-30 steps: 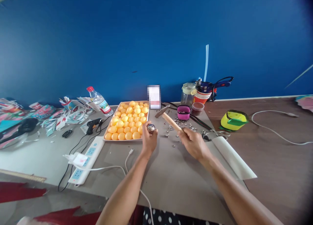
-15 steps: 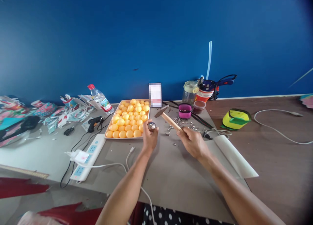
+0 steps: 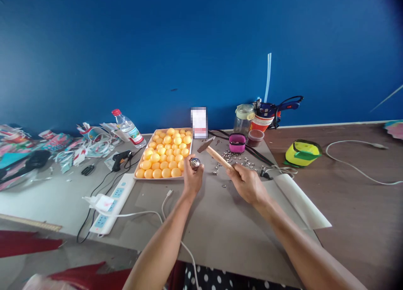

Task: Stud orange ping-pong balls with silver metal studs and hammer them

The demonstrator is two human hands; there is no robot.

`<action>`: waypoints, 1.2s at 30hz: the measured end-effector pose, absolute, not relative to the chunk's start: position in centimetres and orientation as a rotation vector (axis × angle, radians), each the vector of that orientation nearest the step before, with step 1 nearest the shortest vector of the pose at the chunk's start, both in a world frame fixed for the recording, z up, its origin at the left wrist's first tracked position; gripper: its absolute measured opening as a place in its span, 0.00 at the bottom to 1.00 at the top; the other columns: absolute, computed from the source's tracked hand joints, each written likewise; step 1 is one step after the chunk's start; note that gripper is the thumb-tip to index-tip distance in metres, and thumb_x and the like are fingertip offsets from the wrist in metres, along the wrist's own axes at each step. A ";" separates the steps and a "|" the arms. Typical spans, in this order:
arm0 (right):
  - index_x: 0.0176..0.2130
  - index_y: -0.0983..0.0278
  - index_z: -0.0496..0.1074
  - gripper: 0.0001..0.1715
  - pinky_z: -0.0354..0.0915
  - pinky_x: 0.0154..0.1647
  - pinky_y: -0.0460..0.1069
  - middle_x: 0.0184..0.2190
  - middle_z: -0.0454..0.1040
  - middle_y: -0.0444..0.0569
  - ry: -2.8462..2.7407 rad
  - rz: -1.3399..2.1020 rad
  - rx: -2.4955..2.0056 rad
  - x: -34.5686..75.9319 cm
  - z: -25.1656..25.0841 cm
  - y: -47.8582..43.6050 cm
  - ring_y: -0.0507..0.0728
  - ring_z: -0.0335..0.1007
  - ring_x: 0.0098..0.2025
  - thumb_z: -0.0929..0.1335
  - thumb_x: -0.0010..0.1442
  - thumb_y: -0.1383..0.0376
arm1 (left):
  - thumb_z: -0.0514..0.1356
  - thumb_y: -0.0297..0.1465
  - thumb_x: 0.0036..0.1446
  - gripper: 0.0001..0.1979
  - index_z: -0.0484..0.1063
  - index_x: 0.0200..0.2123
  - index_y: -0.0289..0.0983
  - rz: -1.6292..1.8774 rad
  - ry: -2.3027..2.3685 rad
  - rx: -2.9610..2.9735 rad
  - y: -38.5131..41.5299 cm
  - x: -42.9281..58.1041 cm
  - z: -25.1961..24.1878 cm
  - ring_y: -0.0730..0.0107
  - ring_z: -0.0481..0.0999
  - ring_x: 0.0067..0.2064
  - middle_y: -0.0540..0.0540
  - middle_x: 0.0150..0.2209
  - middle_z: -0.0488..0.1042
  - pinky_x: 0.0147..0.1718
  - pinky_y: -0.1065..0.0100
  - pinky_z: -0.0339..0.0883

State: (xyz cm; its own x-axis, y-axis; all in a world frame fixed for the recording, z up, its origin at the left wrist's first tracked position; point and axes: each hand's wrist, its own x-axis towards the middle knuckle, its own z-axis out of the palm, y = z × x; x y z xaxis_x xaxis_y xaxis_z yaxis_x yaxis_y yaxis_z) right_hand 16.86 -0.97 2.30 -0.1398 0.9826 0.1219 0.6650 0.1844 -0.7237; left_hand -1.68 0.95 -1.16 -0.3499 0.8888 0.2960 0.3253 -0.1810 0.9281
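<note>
The left hand point(image 3: 192, 181) holds a small shiny ball point(image 3: 194, 163) between its fingers point(image 3: 201, 169), just above the tabletop point(image 3: 220, 223) and close to the near corner of the tray point(image 3: 163, 178) of orange balls point(image 3: 163, 155). The right hand point(image 3: 248, 184) has its fingers closed around the wooden handle of a hammer point(image 3: 214, 152), whose metal head is raised just to the right of the shiny ball and above it. Small metal pieces point(image 3: 233, 160) lie scattered beyond the right fingers, near a pink container point(image 3: 237, 143).

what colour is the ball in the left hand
Shiny silver, studded all over, unlike the plain orange balls in the tray. The ball in the left hand shows in the head view.
</note>
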 end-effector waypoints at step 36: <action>0.22 0.61 0.54 0.20 0.46 0.22 0.44 0.16 0.59 0.40 -1.877 0.688 -1.577 16.8 2.1 -0.8 0.50 0.50 0.20 0.58 0.58 0.52 | 0.58 0.30 0.48 0.19 0.60 0.45 0.37 1.533 1.610 1.401 0.8 -1.5 -1.1 0.75 0.65 0.31 0.49 0.36 0.63 0.34 0.70 0.63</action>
State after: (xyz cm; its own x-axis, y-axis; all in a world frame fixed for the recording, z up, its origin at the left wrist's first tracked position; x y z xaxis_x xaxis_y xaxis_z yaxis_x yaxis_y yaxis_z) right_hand 16.78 -0.82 2.08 -0.1267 0.9861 0.1075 0.6828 0.1653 -0.7116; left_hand -1.52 0.78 -1.12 -0.3393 0.8979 0.2806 0.3242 -0.1684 0.9309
